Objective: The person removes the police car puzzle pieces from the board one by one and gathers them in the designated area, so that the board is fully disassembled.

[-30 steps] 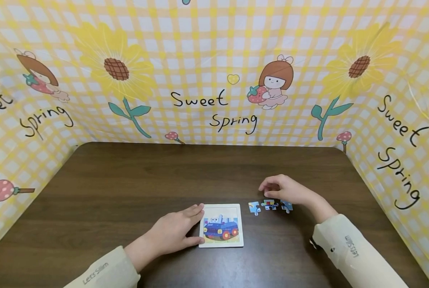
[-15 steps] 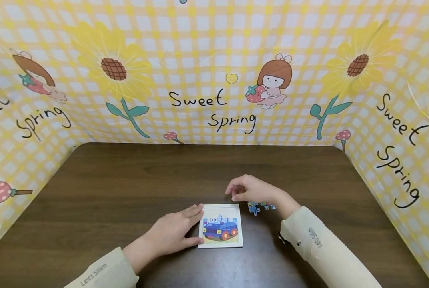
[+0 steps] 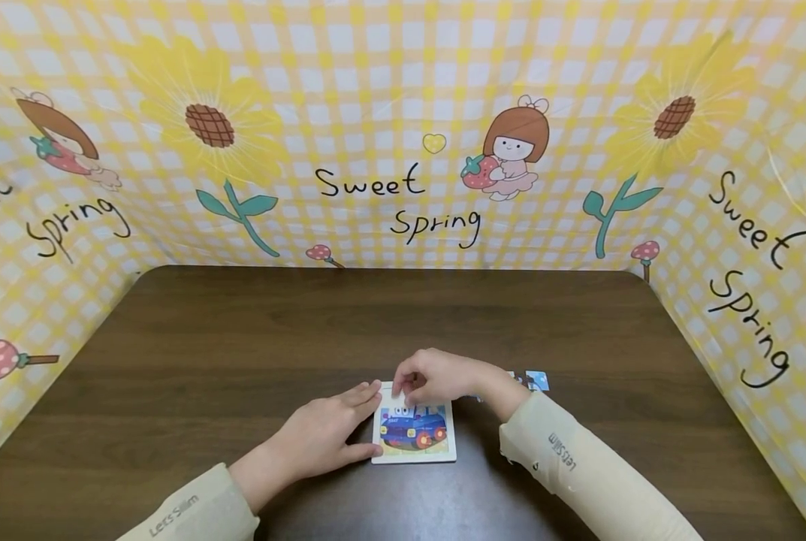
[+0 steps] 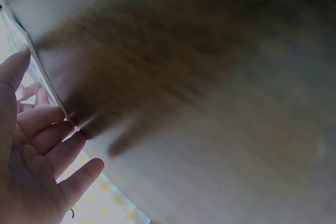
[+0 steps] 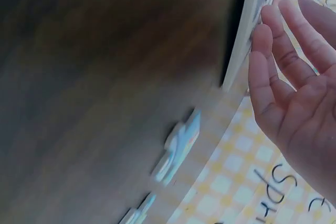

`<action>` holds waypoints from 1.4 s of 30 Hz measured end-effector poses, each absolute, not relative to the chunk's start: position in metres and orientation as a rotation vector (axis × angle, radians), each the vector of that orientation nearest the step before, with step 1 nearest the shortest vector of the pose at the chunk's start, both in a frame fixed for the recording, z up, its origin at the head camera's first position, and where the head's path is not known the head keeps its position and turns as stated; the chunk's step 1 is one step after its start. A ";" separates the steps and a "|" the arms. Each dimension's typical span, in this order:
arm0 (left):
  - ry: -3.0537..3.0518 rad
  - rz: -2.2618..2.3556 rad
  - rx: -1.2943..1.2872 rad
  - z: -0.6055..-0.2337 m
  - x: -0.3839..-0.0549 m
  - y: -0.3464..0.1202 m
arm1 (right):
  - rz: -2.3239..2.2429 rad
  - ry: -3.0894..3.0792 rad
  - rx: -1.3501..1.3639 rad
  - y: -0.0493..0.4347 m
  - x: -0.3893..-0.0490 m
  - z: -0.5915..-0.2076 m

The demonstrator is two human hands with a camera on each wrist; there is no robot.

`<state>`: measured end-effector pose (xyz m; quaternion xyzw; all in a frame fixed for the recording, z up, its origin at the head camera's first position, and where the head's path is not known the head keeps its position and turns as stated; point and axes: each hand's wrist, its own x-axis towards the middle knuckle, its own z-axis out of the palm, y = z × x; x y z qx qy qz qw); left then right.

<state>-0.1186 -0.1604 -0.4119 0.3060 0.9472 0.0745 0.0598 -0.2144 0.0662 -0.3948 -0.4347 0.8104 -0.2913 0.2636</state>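
A square jigsaw tray (image 3: 449,454) with a white border lies flat on the table, showing a blue cartoon truck (image 3: 412,432). Along its left edge rests my left hand (image 3: 315,432), fingers at the upper left corner and thumb at the lower left. My right hand (image 3: 439,373) arches over the tray's top, fingertips right at the pale upper strip. In the right wrist view its fingers (image 5: 261,74) are loosely bent beside the tray's edge, with no piece showing between them. Loose blue puzzle pieces (image 3: 537,380) lie to the right, partly hidden by the right wrist.
The brown wooden table (image 3: 274,323) reaches back to a yellow checked cloth (image 3: 375,90) with sunflowers and lettering, which also hangs on both sides. Two loose pieces stand out on the tabletop in the right wrist view, the nearer puzzle piece (image 5: 178,148) close to the tray.
My right hand has moved left from above the loose pieces to over the tray's top. The left hand stays at the tray's left edge.
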 end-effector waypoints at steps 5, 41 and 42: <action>2.876 0.227 0.944 -0.411 -0.119 -0.160 | -0.705 2.205 -1.166 0.058 -0.208 -0.394; 2.901 0.204 0.962 -0.406 -0.118 -0.160 | -0.637 2.287 -1.199 0.055 -0.197 -0.399; 2.899 0.208 0.962 -0.406 -0.118 -0.160 | -0.649 2.281 -1.200 0.056 -0.196 -0.400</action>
